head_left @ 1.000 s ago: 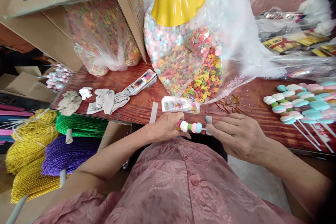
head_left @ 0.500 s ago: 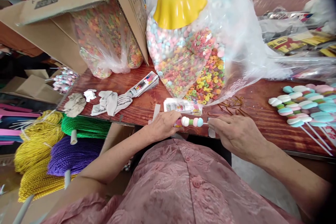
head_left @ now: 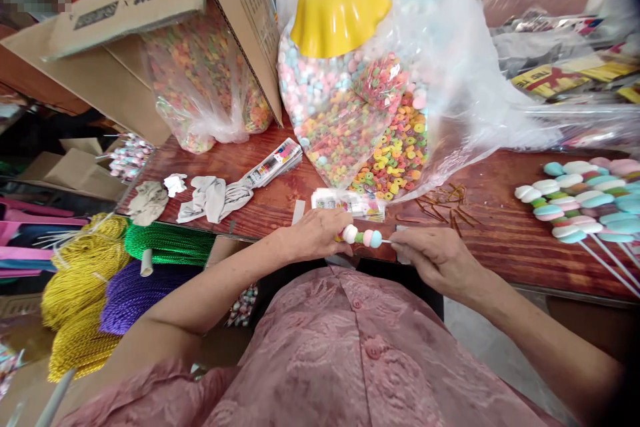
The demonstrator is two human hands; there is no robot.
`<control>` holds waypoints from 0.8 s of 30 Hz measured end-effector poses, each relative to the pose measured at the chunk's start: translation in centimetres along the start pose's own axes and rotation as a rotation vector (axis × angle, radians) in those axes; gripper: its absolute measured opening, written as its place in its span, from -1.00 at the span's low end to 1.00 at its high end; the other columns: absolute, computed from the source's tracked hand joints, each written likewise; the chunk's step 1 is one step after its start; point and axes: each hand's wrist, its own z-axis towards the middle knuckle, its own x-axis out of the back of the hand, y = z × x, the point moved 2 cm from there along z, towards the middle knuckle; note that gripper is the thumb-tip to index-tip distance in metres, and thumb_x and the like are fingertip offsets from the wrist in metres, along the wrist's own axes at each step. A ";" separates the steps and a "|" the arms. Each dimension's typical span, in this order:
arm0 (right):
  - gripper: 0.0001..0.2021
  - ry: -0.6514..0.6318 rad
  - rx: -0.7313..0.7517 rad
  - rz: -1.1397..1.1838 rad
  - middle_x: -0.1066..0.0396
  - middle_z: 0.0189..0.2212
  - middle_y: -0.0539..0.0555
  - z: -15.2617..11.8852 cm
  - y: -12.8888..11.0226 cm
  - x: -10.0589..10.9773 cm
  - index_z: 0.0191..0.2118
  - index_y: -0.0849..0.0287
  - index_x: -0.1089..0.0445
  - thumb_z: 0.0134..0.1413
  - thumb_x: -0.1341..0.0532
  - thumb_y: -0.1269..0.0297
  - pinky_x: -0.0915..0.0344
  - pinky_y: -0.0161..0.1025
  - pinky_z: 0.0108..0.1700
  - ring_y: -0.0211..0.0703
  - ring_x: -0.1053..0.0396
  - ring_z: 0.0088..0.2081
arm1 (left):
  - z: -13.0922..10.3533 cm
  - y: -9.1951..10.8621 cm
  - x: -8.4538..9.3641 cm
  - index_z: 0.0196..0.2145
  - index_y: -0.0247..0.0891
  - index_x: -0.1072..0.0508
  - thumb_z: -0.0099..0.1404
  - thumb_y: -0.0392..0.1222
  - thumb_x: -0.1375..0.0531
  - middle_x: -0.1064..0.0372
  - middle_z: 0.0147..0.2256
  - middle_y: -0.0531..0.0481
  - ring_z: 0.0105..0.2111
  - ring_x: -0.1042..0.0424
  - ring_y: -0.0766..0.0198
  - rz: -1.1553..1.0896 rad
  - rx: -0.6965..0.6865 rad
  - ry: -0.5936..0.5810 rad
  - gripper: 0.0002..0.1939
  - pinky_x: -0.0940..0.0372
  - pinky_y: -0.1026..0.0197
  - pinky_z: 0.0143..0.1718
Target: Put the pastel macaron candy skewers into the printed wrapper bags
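Pastel candy stick (head_left: 368, 238) above a red-brown, wood-streaked desk (head_left: 500, 213)
From here I see white, green, pink and pale blue along that candy stick; a bright yellow bowl (head_left: 341, 7); candy rings (head_left: 395, 157) in yellow, orange, red and green; cords (head_left: 135, 293) in gold, green and purple; a brown box (head_left: 245, 0) with dark print; and a dusty-pink shirt (head_left: 310, 347) patterned with tonal swirls.

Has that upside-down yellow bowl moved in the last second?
No. The yellow bowl keeps about the same place beside the cardboard box; both only shift slightly together in the view.
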 end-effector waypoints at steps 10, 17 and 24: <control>-0.80 0.505 -0.576 0.719 -0.27 -0.67 -0.07 -2.6 1.5 -4.0 -0.29 0.17 -0.52 0.16 -0.26 0.14 -0.23 -0.32 -0.59 -0.30 -0.23 -0.63 | -2.0 3.0 6.3 0.19 -0.06 -0.26 -0.14 0.24 -0.47 0.02 0.32 -0.20 0.36 0.18 -0.27 -0.029 0.071 0.933 -0.02 0.18 -0.26 0.33; -0.85 0.612 -0.484 0.548 -0.31 -0.64 -0.06 -1.8 0.2 -4.8 -0.26 0.14 -0.53 0.19 -0.23 0.24 -0.24 -0.35 -0.60 -0.31 -0.25 -0.63 | 0.9 -0.8 0.7 0.00 -0.14 -0.37 -0.04 0.33 -0.37 -0.38 -0.01 -0.16 0.07 -0.40 -0.01 -1.413 0.138 0.746 -0.25 -0.32 -0.08 0.07; -0.69 0.583 -0.019 -0.175 -0.54 -0.43 0.06 0.2 -1.4 -4.0 -0.06 0.12 -0.50 0.12 -0.19 0.53 -0.39 -0.28 -0.38 -0.19 -0.48 -0.45 | 4.1 -0.3 3.5 -0.43 -0.22 -0.34 0.21 0.05 -0.30 -0.34 -0.49 0.11 -0.39 -0.48 0.30 -1.673 0.253 0.786 -0.68 -0.42 0.04 -0.07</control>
